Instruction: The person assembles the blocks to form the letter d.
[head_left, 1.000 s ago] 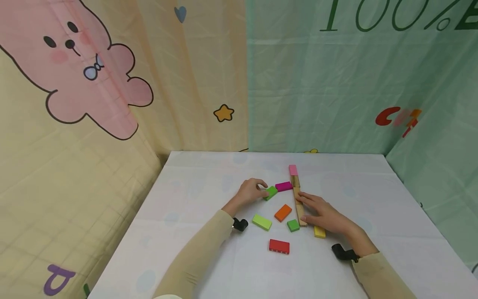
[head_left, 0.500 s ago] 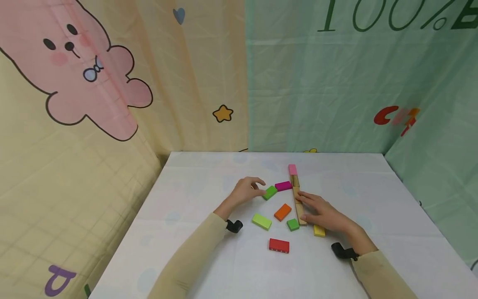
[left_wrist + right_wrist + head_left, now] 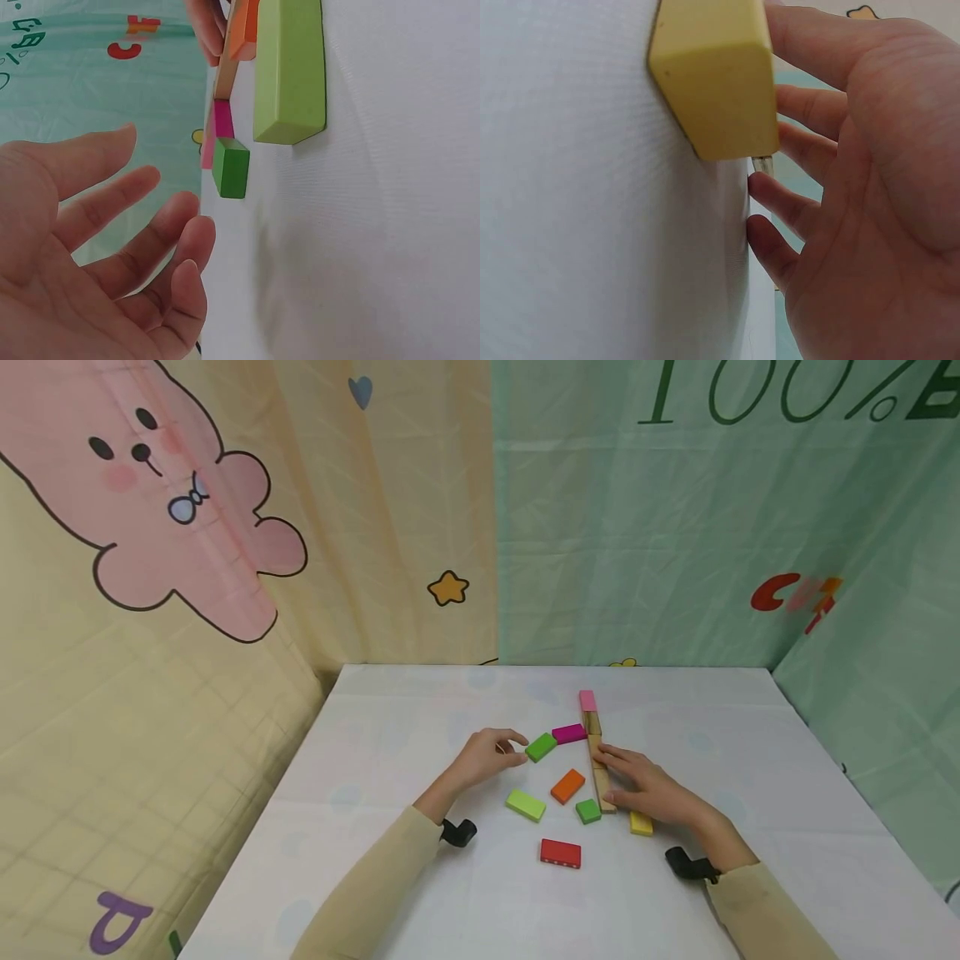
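Note:
My left hand is just left of a green block, its fingers loosely bent and holding nothing; the left wrist view shows a gap between the fingertips and that block. The green block's far corner meets a magenta block, which slants up to a straight row of plain wooden blocks. A pink block caps the row's far end. My right hand rests along the row's right side, fingers touching the wood. Beneath its palm side sits a yellow block, partly covered in the head view.
Left of the row lie an orange block, a lime block and a small green block. A red block with white dots is nearer the front. The white-covered table meets printed curtains behind.
My left hand has let go of the green block and drawn back to the left and slightly nearer. The block stays against the magenta one. My right hand has not moved.

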`<action>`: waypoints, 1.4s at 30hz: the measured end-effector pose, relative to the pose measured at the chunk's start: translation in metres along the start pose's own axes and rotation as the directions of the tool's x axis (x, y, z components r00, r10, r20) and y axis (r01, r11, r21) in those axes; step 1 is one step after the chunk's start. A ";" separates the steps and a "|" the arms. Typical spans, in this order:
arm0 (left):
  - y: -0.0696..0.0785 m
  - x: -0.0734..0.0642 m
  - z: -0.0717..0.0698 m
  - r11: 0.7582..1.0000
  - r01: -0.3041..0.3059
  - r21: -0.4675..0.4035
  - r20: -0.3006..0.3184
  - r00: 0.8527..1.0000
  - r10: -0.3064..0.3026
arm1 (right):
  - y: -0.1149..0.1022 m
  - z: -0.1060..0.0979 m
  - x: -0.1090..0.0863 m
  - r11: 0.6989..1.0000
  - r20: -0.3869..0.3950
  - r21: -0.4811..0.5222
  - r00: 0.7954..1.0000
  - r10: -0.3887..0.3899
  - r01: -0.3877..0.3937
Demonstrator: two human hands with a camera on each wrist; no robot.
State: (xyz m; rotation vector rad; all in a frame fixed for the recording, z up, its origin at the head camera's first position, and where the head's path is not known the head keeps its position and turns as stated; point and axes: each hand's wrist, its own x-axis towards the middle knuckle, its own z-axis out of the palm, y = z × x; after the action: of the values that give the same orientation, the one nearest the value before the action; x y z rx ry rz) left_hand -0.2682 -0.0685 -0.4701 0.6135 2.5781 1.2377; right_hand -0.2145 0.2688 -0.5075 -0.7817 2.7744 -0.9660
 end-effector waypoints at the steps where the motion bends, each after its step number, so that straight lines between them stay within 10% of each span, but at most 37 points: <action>1: -0.001 -0.002 0.000 1.000 -0.003 -0.003 0.001 1.000 0.003 | 0.000 0.000 0.000 1.000 0.000 -0.001 1.000 0.000 0.000; 18: -0.014 -0.039 0.011 0.998 0.009 -0.059 0.082 0.997 -0.004 | 0.001 0.004 0.004 1.000 0.001 0.003 1.000 0.003 -0.003; 42: -0.017 -0.045 0.029 0.996 -0.089 0.021 0.102 0.991 0.087 | 0.000 0.000 -0.001 1.000 -0.006 -0.004 1.000 -0.013 0.013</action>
State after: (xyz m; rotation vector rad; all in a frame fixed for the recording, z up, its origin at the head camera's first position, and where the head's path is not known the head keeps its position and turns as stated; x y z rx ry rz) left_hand -0.2217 -0.0784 -0.5011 0.7820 2.5120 1.1689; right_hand -0.2140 0.2691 -0.5071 -0.7990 2.7809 -0.9671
